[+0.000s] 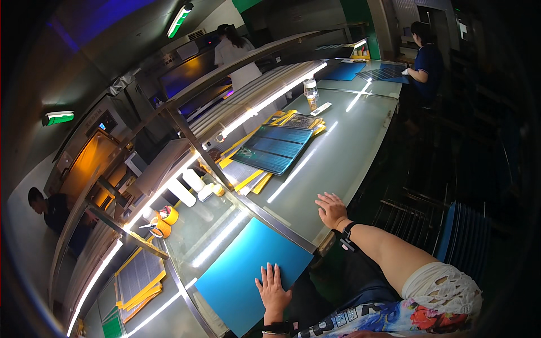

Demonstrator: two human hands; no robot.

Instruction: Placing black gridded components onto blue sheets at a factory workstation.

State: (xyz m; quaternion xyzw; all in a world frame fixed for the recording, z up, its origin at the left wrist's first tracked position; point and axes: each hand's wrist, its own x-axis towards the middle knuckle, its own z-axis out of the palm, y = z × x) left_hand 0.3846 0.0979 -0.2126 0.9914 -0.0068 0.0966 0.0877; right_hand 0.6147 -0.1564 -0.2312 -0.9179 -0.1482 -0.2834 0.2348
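Observation:
A plain blue sheet [242,270] lies flat across the near part of the glass-topped bench. My left hand [274,292] rests palm down on it, fingers stretched out toward the far side. Farther right, my right hand [331,210] is spread over the grey glass surface [307,197] near the bench's front edge, with nothing in it. A metal strip [282,225] runs between the sheet's far corner and my right hand. Beyond them, a dark blue-green panel [274,147] lies on a stack of yellow-edged patterned frames [248,174].
White bottles [183,192] and an orange cup with scissors [160,226] stand below the lit shelf. Another yellow-edged stack [141,276] lies at left. A clear bottle [310,90] stands farther back. Racked panels [462,231] are at right. A co-worker [425,67] handles a panel.

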